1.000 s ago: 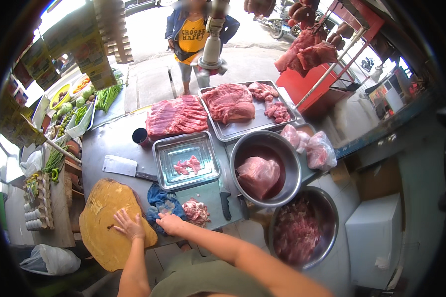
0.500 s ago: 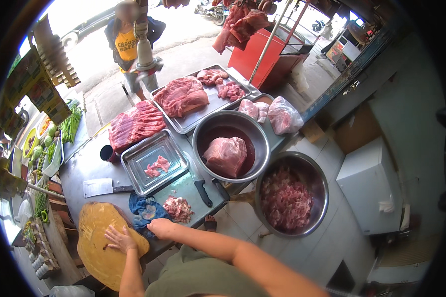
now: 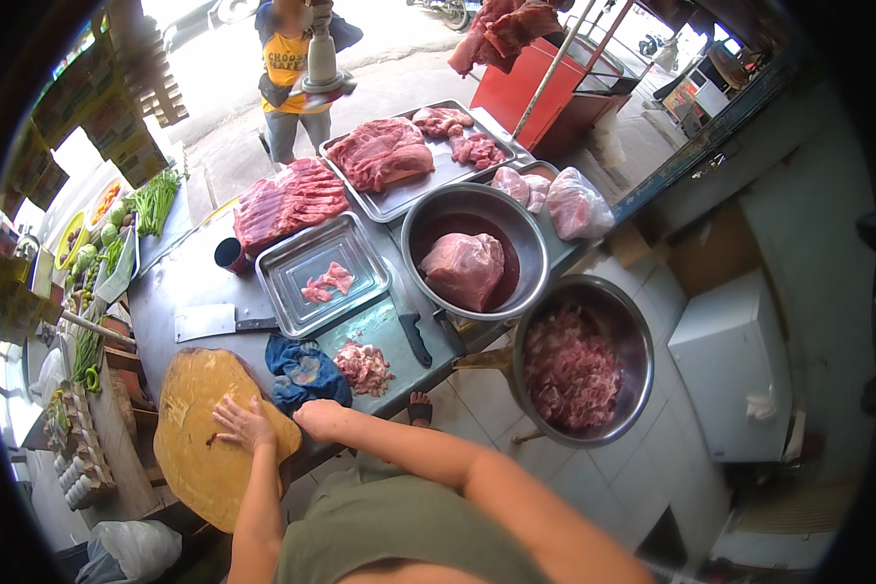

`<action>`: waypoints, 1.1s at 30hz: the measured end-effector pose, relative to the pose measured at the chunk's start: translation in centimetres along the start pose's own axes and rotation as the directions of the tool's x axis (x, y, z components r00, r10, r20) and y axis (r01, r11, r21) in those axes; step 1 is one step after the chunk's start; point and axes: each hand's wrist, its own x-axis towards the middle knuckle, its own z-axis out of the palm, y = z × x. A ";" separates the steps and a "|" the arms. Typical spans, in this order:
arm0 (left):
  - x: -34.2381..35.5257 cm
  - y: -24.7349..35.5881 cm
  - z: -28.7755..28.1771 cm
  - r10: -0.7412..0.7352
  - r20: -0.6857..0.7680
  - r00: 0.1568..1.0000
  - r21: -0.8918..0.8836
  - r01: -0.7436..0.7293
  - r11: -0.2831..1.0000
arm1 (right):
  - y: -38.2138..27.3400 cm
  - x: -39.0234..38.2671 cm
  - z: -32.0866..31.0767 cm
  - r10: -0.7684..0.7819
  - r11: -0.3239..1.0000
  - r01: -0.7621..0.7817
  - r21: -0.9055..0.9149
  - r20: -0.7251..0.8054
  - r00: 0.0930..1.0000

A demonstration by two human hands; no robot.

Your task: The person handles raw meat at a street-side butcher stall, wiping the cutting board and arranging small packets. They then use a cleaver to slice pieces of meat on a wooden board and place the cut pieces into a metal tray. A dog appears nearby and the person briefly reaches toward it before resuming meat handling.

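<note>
My left hand (image 3: 245,424) lies flat, fingers spread, on the round yellow wooden chopping board (image 3: 197,472). Closed, my right hand (image 3: 322,419) rests at the near table edge, against the crumpled blue cloth (image 3: 297,365); whatever its fingers hold, if anything, is hidden. Beside the cloth sits a small heap of chopped meat scraps (image 3: 365,368). Beyond the board lies a cleaver (image 3: 206,322) with a dark handle. A black-handled knife (image 3: 416,340) is further right. The steel tray (image 3: 368,297) past the cloth bears a few meat pieces (image 3: 328,282).
A steel basin (image 3: 417,214) holds a large meat chunk; another basin (image 3: 642,394) of cut meat stands lower right. Meat slabs (image 3: 287,204) lie at the back, near a dark cup (image 3: 231,255). Vegetables (image 3: 156,202) are at left. A person (image 3: 287,63) stands across the table.
The whole view has shifted, so the table sits further right and higher. Both hands keep their places on the board and beside the cloth. The person opposite has turned slightly.
</note>
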 end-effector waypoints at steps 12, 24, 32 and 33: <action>-0.3 0.1 -0.6 -0.016 0.005 1.000 -0.078 0.017 0.997 | -1.1 0.4 0.2 0.010 1.000 -0.013 0.024 0.104 0.994; -0.6 -0.2 -0.4 0.001 -0.054 0.999 -0.160 -0.009 0.987 | -1.0 2.2 0.9 -0.057 0.998 0.063 -0.033 0.148 0.987; -1.0 -0.1 -0.6 0.005 -0.091 0.996 -0.131 -0.017 0.991 | -1.7 2.1 0.6 -0.110 0.987 0.131 -0.097 0.196 0.974; -1.1 0.0 -0.7 -0.006 -0.077 0.997 -0.129 -0.004 0.992 | -1.8 1.9 0.3 -0.161 0.978 0.184 -0.094 0.209 0.964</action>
